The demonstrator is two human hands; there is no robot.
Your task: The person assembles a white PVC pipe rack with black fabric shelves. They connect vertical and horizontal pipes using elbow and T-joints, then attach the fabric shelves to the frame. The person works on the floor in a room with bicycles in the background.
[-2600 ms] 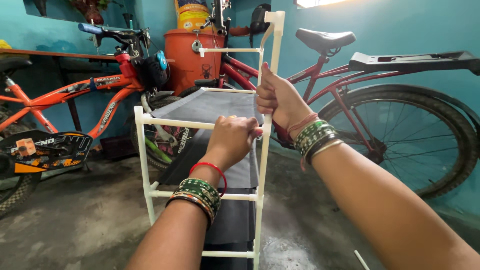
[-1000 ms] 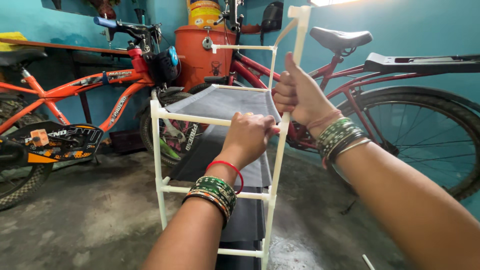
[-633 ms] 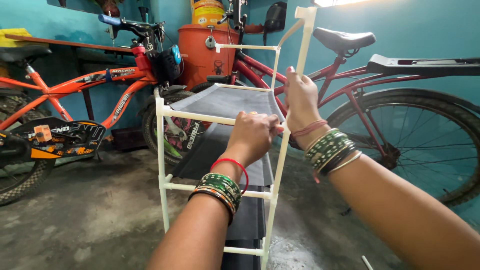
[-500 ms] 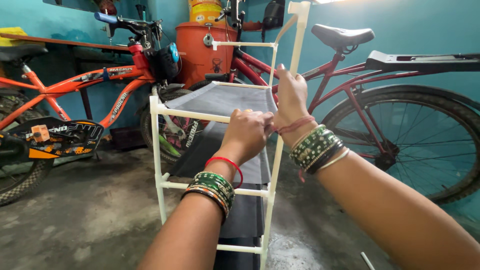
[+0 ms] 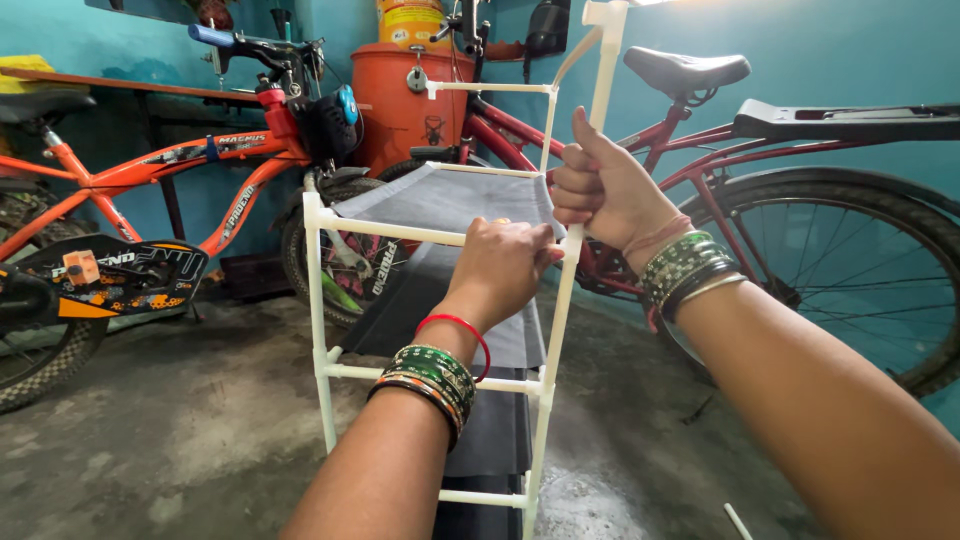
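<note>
Her left hand (image 5: 500, 270) grips the white rack's (image 5: 320, 300) front bar by the grey fabric shelf (image 5: 440, 195). Her right hand (image 5: 605, 190) is closed around the upright post (image 5: 598, 75).

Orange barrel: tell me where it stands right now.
In the head view the orange barrel stands at the top centre, against the teal wall, behind the white rack and between the orange bicycle and the red bicycle.

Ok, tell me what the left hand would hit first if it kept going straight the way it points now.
The left hand points away from the person, over the rack's front rail. It would probably slide along the grey fabric shelf first; beyond that stands the orange barrel, though depth is hard to judge.
</note>
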